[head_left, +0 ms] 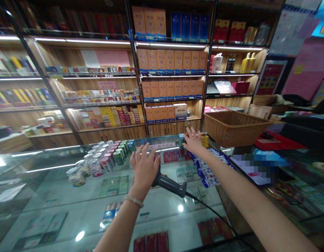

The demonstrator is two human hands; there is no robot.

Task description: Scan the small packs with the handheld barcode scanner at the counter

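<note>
My left hand [145,166] is over the glass counter with its fingers apart and nothing seen in them. A dark handheld barcode scanner [171,184] lies beside its wrist, its head partly hidden behind the hand. To the left of that hand stand rows of small canisters [119,157] with green, pink and white labels, and clear lidded jars [76,176] nearer me. Farther out, my right hand [194,141] stretches forward, fingers spread. Just left of its fingertips stands a blue-green canister [181,140]; whether they touch, I cannot tell. Yellow packs [204,140] sit right behind this hand.
Blue-and-white packets [208,171] lie beneath my right forearm. A wicker basket [235,127] stands at the right, beyond a tablet-like screen [252,169]. The scanner's cable [211,210] runs toward the lower right. Shelves of orange boxes [175,90] line the back wall.
</note>
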